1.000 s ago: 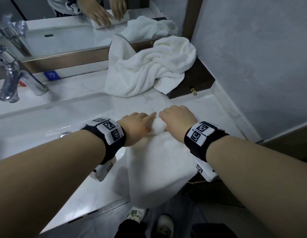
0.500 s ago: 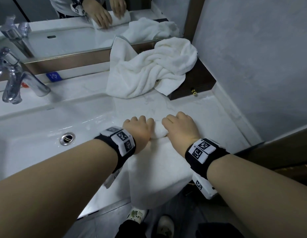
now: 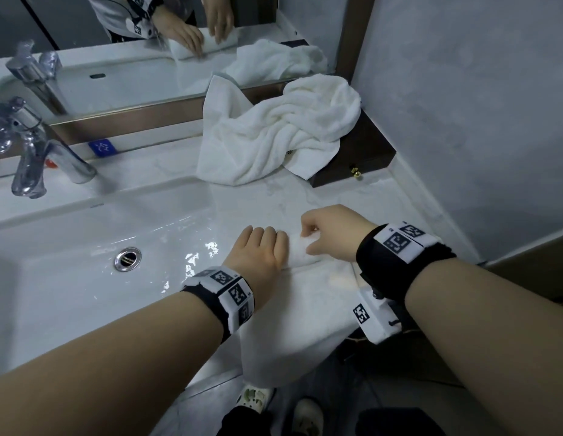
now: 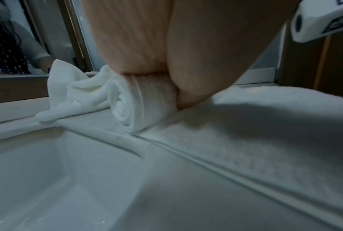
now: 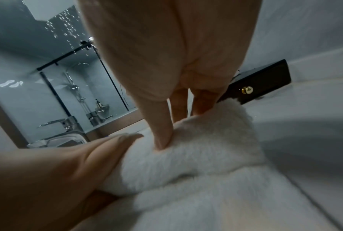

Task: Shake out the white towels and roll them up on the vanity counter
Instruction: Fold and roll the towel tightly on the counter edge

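white towel (image 3: pixel 292 306), white crumpled towel (image 3: pixel 273 136), white marbled counter (image 3: pixel 352 199), dark brown box (image 3: pixel 368 158), black-and-white patterned wristbands (image 3: pixel 396 247)

Both hands on the part-rolled towel (image 3: pixel 300 297) at counter (image 3: pixel 251 199) edge: left hand (image 3: pixel 259 251) curled over roll, right hand (image 3: pixel 332 234) pinching it. Unrolled tail hangs off front. Second towel (image 3: pixel 273 136) crumpled by the mirror (image 3: pixel 116 58).

The head camera looked forward and down over the sink (image 3: pixel 85 247) and desk (image 3: pixel 384 199). Each wrist camera sat low, very close, facing the mirror; all three views shared the half-rolled towel (image 3: pixel 300 251) (image 4: pixel 145 103) (image 5: pixel 196 153).
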Available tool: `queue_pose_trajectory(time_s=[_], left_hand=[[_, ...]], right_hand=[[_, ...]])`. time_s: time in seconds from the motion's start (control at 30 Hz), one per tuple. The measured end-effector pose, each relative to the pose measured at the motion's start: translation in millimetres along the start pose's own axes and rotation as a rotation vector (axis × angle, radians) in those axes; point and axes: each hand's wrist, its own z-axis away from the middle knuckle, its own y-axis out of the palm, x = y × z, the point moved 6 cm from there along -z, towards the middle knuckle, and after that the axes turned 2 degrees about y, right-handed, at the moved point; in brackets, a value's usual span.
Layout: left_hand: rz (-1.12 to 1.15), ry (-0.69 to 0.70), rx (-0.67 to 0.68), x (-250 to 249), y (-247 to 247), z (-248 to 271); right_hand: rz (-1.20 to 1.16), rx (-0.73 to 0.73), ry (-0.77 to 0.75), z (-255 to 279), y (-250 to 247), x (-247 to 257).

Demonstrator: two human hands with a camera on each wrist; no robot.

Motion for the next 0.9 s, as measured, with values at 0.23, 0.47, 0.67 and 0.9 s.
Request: queue_pose_trajectory(time_s=[0.23,0.47,0.67,0.9], left_hand=[[0.059,0.106,-0.099,-4,-4,15],[0.208,0.121,0.061,11,11,14],[0.453,0.037,0.125,23,6,4],[0.593,-0.075,0.355,39,10,-9]], right_hand=[[0.192,0.163,0.062,-9,6,6],[0.291,0.123,0.086,-2,13,12],[0.374,-0.009,0.004,5,22,9],[0.360,-0.187,-0.061,18,38,4]])
